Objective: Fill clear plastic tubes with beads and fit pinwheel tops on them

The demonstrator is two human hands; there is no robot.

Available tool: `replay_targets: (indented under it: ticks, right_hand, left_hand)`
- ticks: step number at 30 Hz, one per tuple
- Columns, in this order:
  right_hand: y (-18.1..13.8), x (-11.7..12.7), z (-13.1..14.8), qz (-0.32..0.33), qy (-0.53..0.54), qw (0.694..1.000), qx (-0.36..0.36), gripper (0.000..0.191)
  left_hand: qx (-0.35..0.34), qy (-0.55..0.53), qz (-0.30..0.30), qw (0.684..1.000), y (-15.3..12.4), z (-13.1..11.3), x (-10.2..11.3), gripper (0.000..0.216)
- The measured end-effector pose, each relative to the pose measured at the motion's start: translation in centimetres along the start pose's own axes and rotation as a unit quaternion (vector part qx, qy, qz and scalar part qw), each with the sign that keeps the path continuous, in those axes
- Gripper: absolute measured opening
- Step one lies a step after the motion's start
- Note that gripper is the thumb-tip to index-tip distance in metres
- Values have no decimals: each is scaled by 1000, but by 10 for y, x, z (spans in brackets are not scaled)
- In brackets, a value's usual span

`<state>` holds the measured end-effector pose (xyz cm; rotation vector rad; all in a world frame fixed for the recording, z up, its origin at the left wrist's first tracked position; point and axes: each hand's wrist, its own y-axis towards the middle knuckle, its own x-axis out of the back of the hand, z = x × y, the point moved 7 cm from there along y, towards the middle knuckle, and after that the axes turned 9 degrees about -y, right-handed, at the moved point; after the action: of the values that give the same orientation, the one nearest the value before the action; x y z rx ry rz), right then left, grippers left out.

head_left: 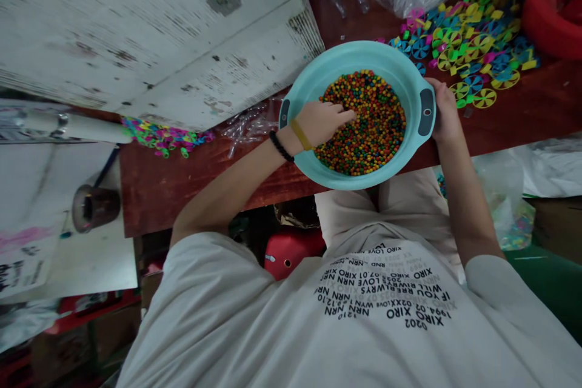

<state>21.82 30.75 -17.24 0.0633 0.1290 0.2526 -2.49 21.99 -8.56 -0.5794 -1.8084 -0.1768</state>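
We have our left hand [321,124] inside a wide, round, light-blue plastic basin with dark grey handle inserts [364,56], its fingers bent down and touching the small, round, glossy beads in red, orange, yellow and green [377,139]; the fingertips are partly hidden, so we cannot tell whether they pinch any; our right hand [445,110] is closed round the basin's right handle, its fingers mostly out of sight beneath the rim.

The basin lies over the front edge of a dark red-brown wooden counter [522,118], before our body; whether its base rests on the wood we cannot tell; the beads cover its floor; beyond the right hand spreads a pile of small plastic wheels and pieces in yellow, blue, green and pink [484,45], with a round red plastic tub [543,33] beside it; left of the basin lie clear plastic tubes [250,127].
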Motion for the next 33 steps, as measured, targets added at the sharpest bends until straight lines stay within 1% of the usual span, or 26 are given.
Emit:
replay_targets:
  ticks: [3, 5, 6, 8, 10, 12, 13, 15, 17, 18, 19, 20, 22, 24, 25, 27, 29, 33]
  right_hand:
    - [2, 1, -4, 0, -21, 1000, -2, 72]
    - [3, 2, -5, -1, -30, 1000, -2, 74]
    - [3, 2, -6, 3, -36, 999, -4, 74]
    - [4, 2, -7, 9, -51, 999, -11, 75]
    - [4, 2, -7, 13, -66, 998, -20, 77]
    - [4, 2, -7, 9, -73, 997, -26, 77]
    - [3, 3, -6, 5, -72, 997, -26, 77]
    - [3, 4, -5, -4, -64, 998, -22, 77]
    - [2, 5, -5, -15, -54, 998, -20, 79]
    - [3, 5, -5, -15, -54, 998, -22, 80]
    - [3, 5, -7, -11, -57, 998, -26, 81]
    - [4, 5, -8, -5, -61, 998, -31, 80]
    - [5, 4, -10, 10, -68, 997, -36, 78]
    - [5, 4, -10, 10, -69, 997, -34, 78]
    - [6, 5, -10, 9, -69, 997, -33, 78]
    - [6, 5, -9, 6, -78, 996, -34, 79]
    - [6, 5, -9, 4, -92, 995, -35, 81]
    - [5, 3, -7, 1, -93, 995, -26, 84]
  left_hand:
    - [10, 143, 64, 988, 0, 4, -12, 33]
    - [24, 193, 107, 975, 2, 2, -24, 34]
    - [17, 198, 125, 972, 4, -3, -31, 34]
    - [-28, 175, 150, 973, 7, -21, -44, 33]
    - [-83, 125, 160, 976, 11, -41, -54, 30]
    - [-100, 70, 163, 979, 15, -55, -63, 26]
    - [-94, 41, 159, 982, 19, -58, -66, 26]
    - [-58, -24, 136, 989, 27, -58, -71, 27]
    - [-12, -113, 91, 989, 35, -52, -73, 26]
    - [5, -170, 61, 984, 37, -47, -72, 24]
    - [17, -233, 29, 972, 39, -42, -71, 23]
    - [24, -299, -2, 954, 40, -36, -69, 22]
    - [31, -425, -50, 903, 39, -24, -66, 24]
    - [33, -521, -73, 850, 34, -15, -63, 34]
    - [31, -553, -80, 829, 32, -13, -60, 41]
    - [23, -588, -95, 803, 26, -11, -52, 55]
    - [20, -598, -112, 793, 20, -12, -42, 59]
    - [41, -592, -135, 793, 11, -15, -24, 50]
